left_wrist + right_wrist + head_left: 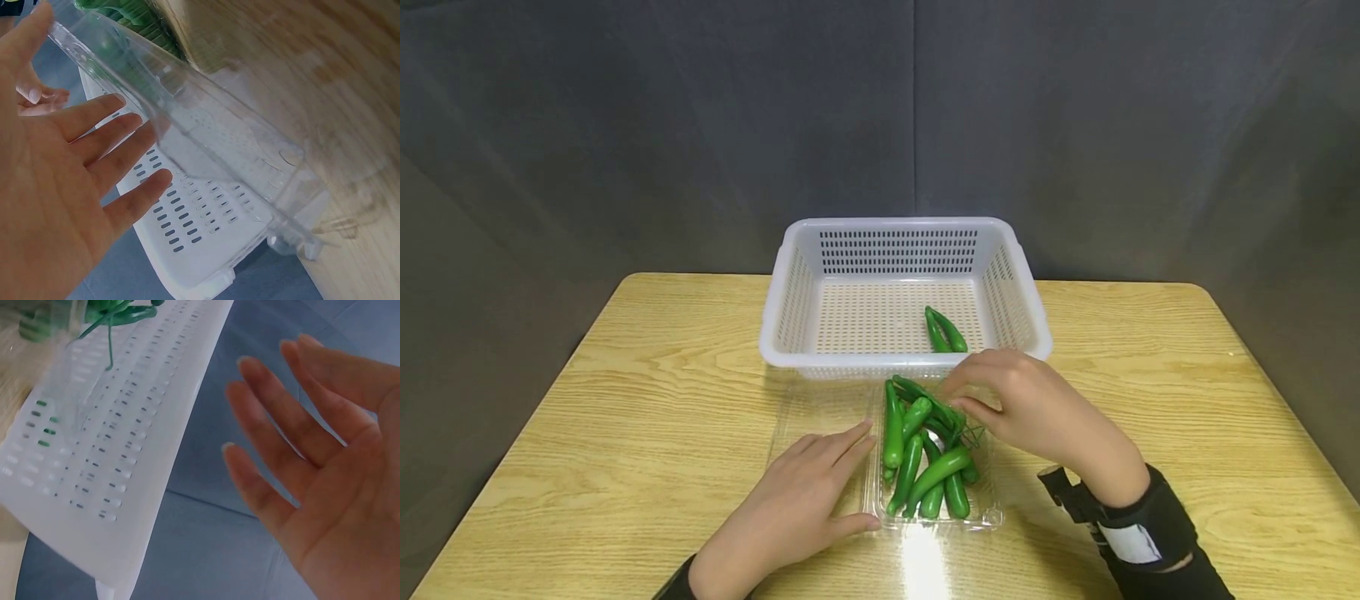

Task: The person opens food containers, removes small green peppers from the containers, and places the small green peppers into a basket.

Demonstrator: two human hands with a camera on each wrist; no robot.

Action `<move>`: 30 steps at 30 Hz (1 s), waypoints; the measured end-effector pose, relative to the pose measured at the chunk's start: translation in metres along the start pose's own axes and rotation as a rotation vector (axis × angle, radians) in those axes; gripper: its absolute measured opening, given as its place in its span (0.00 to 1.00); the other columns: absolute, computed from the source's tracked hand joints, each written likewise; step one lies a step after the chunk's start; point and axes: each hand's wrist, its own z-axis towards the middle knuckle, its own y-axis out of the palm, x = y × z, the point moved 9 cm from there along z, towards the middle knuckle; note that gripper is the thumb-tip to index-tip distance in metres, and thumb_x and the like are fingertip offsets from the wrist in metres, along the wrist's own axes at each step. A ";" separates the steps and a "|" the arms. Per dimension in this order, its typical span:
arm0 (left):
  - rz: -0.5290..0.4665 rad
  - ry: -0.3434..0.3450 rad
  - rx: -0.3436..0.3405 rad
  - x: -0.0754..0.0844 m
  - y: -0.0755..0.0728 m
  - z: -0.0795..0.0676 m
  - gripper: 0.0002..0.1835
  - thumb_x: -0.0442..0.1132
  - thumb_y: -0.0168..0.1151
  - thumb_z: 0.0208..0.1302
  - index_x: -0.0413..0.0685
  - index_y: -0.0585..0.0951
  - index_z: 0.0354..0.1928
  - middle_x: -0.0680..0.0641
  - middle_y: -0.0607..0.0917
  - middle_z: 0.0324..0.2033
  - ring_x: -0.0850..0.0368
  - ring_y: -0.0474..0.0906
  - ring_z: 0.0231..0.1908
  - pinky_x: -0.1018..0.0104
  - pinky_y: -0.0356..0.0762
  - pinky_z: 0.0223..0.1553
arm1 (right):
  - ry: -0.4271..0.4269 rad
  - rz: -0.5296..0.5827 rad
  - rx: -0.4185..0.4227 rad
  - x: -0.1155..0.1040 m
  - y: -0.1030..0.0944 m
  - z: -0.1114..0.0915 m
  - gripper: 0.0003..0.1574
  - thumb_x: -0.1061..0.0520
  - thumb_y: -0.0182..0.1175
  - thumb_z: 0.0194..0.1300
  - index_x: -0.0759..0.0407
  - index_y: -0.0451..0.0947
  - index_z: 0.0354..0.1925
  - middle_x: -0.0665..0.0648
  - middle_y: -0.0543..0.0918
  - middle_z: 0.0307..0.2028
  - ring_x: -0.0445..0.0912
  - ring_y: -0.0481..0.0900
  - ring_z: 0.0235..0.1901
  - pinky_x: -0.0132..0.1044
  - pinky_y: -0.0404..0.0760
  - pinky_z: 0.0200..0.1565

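Note:
Several glossy green chili peppers (907,475) lie heaped in a clear plastic clamshell box (989,520). The box's transparent lid (808,408) is folded out to the left. My left hand (793,500) lies over that lid, fingers straight and pointing at the hinge; the left wrist view has them along the clear plastic edge (231,175). Above the box's back right corner is my right hand (1026,404), its fingers loosely bent and holding nothing in the right wrist view. Thin green strands (973,436) stick out of the heap near its thumb.
A white perforated basket (895,360) stands just behind the box. Two more green peppers (953,333) lie inside it, near the front wall. Wooden table surface (647,400) extends to both sides, and a dark grey curtain (700,133) hangs behind.

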 end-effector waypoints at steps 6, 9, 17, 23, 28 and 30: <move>-0.005 0.001 -0.003 0.000 -0.001 0.000 0.47 0.68 0.62 0.58 0.44 0.68 0.71 0.47 0.64 0.73 0.50 0.67 0.66 0.49 0.62 0.68 | 0.032 0.045 -0.122 -0.004 0.017 -0.001 0.11 0.62 0.72 0.58 0.51 0.85 0.40 0.44 0.85 0.39 0.40 0.82 0.43 0.39 0.82 0.49; -0.005 0.001 -0.005 0.001 -0.001 0.000 0.47 0.68 0.62 0.58 0.44 0.68 0.71 0.47 0.64 0.73 0.51 0.67 0.66 0.49 0.62 0.68 | 0.042 0.047 -0.155 -0.005 0.023 -0.002 0.14 0.62 0.73 0.56 0.52 0.85 0.41 0.46 0.85 0.41 0.41 0.82 0.44 0.39 0.82 0.50; -0.007 0.002 -0.001 0.000 -0.001 -0.001 0.46 0.68 0.62 0.59 0.45 0.68 0.71 0.48 0.64 0.73 0.51 0.67 0.67 0.50 0.62 0.68 | 0.035 0.033 -0.234 -0.007 0.040 -0.003 0.17 0.62 0.76 0.52 0.54 0.86 0.42 0.47 0.84 0.41 0.43 0.82 0.44 0.38 0.82 0.48; 0.000 0.004 -0.002 0.001 0.000 -0.001 0.46 0.68 0.61 0.59 0.45 0.68 0.71 0.48 0.64 0.73 0.51 0.66 0.67 0.49 0.62 0.68 | 0.029 0.018 -0.277 -0.009 0.050 -0.004 0.20 0.61 0.77 0.49 0.54 0.87 0.44 0.49 0.86 0.41 0.44 0.82 0.43 0.39 0.82 0.48; 0.003 0.002 -0.010 0.001 0.000 -0.001 0.47 0.69 0.61 0.59 0.44 0.68 0.71 0.47 0.65 0.73 0.50 0.67 0.67 0.49 0.62 0.68 | 0.072 0.030 -0.334 -0.007 0.055 -0.006 0.21 0.62 0.76 0.49 0.53 0.87 0.45 0.50 0.87 0.41 0.46 0.84 0.44 0.42 0.83 0.48; 0.002 0.001 -0.011 0.001 0.000 -0.001 0.47 0.69 0.61 0.59 0.44 0.68 0.71 0.47 0.64 0.73 0.50 0.67 0.67 0.49 0.62 0.68 | 0.088 0.035 -0.351 -0.005 0.056 -0.007 0.21 0.62 0.76 0.49 0.53 0.87 0.45 0.49 0.87 0.41 0.47 0.84 0.44 0.42 0.83 0.48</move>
